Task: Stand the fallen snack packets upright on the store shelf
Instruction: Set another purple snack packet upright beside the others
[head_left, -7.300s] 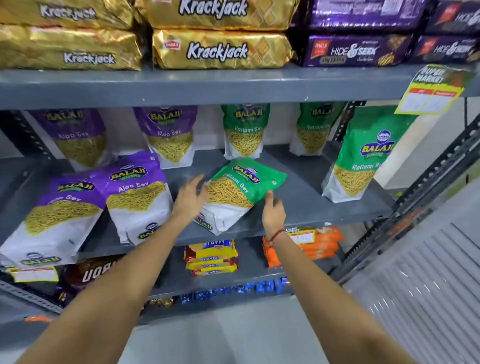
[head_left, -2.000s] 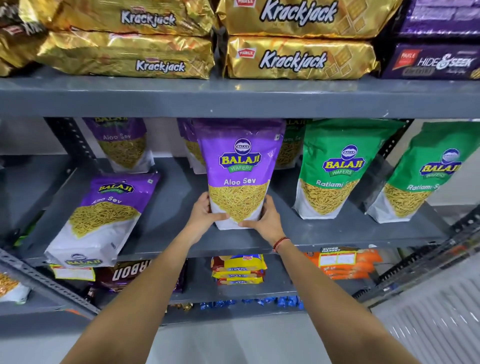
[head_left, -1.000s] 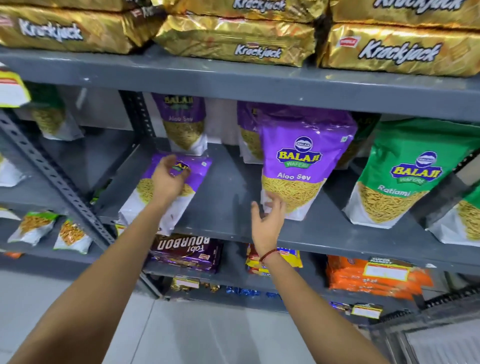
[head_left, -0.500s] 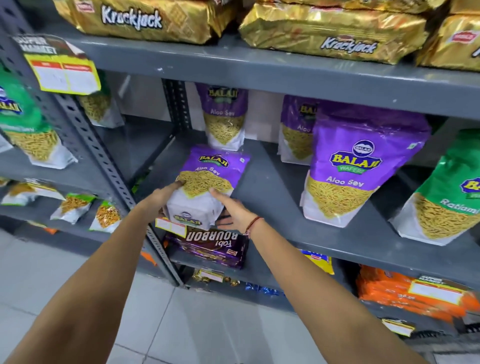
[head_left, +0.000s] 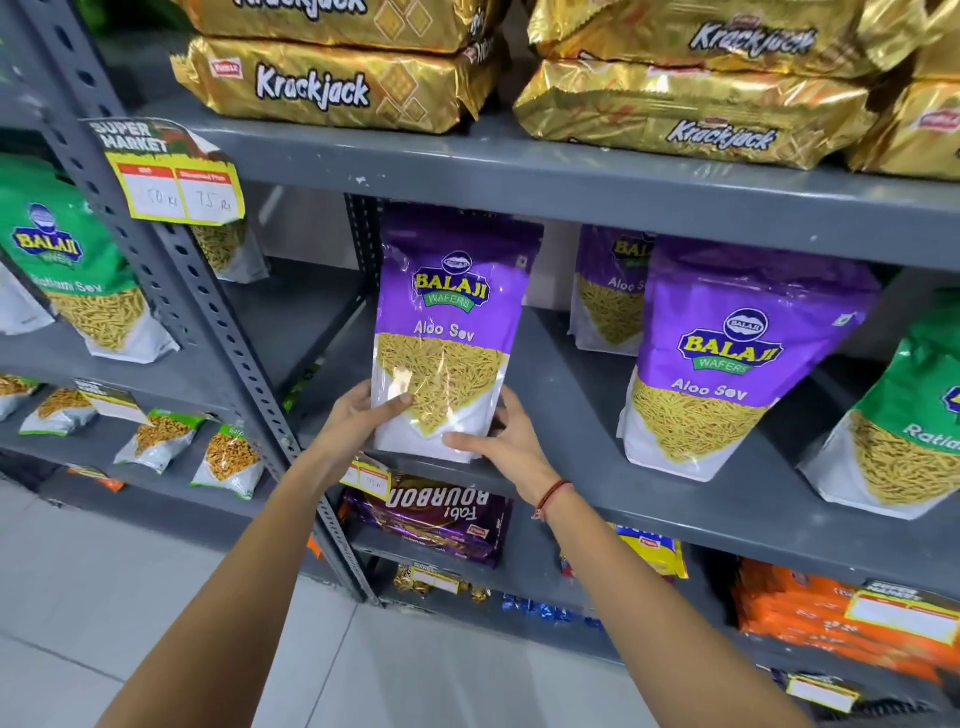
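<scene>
A purple Aloo Sev packet (head_left: 451, 332) stands upright at the front left of the grey middle shelf (head_left: 582, 467). My left hand (head_left: 358, 415) grips its lower left side, thumb across the front. My right hand (head_left: 501, 441) holds its lower right corner and base. A second purple Aloo Sev packet (head_left: 727, 364) stands upright to the right. Another purple packet (head_left: 608, 291) stands behind at the back. A green Ratlami Sev packet (head_left: 904, 431) stands at the far right edge.
Gold Krackjack packs (head_left: 332, 78) fill the shelf above. A slotted grey upright post (head_left: 208, 312) with a price tag (head_left: 171, 176) stands left. The left bay holds a green packet (head_left: 72, 270) and small packets (head_left: 156, 441). Bourbon packs (head_left: 436, 514) lie below.
The purple packet that lay flat at the shelf's left end now stands upright between both hands. The view has moved closer.
</scene>
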